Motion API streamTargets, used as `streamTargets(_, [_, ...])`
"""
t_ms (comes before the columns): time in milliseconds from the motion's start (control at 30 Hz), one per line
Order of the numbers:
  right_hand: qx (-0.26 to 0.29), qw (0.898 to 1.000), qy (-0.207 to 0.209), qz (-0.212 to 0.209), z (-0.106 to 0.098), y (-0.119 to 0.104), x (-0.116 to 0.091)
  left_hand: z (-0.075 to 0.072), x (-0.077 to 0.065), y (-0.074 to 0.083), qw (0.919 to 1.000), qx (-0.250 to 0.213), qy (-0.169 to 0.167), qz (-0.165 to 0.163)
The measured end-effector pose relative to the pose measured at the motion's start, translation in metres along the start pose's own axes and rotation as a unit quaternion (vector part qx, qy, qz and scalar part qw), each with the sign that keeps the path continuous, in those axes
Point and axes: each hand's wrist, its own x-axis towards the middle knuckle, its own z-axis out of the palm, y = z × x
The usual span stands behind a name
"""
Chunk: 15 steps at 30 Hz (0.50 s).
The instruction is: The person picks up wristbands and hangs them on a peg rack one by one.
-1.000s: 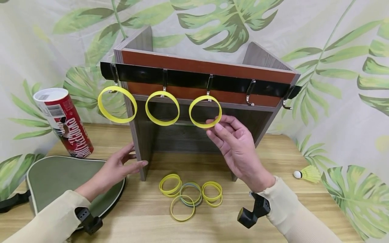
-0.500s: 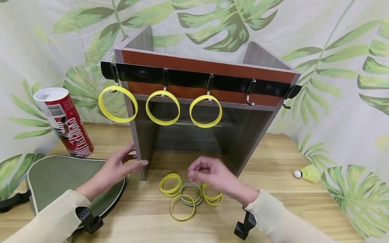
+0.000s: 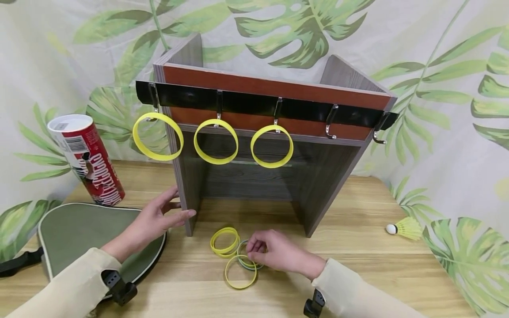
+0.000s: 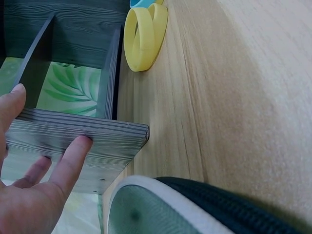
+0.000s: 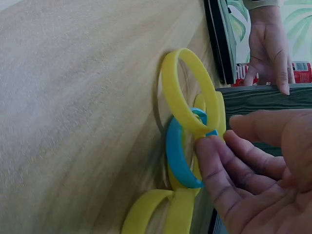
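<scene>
My left hand (image 3: 159, 216) holds the left side panel of a grey wooden shelf unit (image 3: 330, 185), thumb at its front edge and fingers along the outer face. My right hand (image 3: 278, 254) is low over wristbands on the table, thumb and fingertips apart. In the right wrist view its fingertips are right at the rim of a yellow wristband (image 5: 170, 80), beside a blue wristband (image 5: 176, 151). Another yellow wristband (image 5: 183, 214) lies nearer. Three yellow wristbands hang from the black hook rail (image 3: 246, 99): left (image 3: 159, 157), middle (image 3: 216, 162) and right (image 3: 272, 165). The right hand partly covers the pile.
Two bare hooks, one of them a silver hook (image 3: 330, 130), are at the rail's right end. A red canister (image 3: 99, 172) and a green bag (image 3: 87, 229) stand and lie at the left. A yellow shuttlecock (image 3: 407, 228) lies at the right on the wooden table (image 3: 366, 274).
My right hand has let go of the third hanging wristband and come down to the wristbands on the table. The left hand stays at the side panel.
</scene>
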Motion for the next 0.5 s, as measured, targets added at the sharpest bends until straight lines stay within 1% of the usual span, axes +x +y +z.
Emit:
streamTargets(133, [0.002,1.0,-0.014,0.004,0.004,0.0014,0.0011,-0.0001,-0.0003,0.0,1.0,0.002,-0.002,-0.002])
streamTargets(400, [-0.022,1.0,-0.022,0.0,0.0052,0.0005,0.0032,-0.0002,0.0008,0.0004,1.0,0.004,-0.002,-0.003])
streamTargets(500, [-0.005,1.0,-0.028,-0.002,0.0042,0.0016,0.0029,0.0,0.0008,-0.0001,1.0,0.006,-0.001,-0.002])
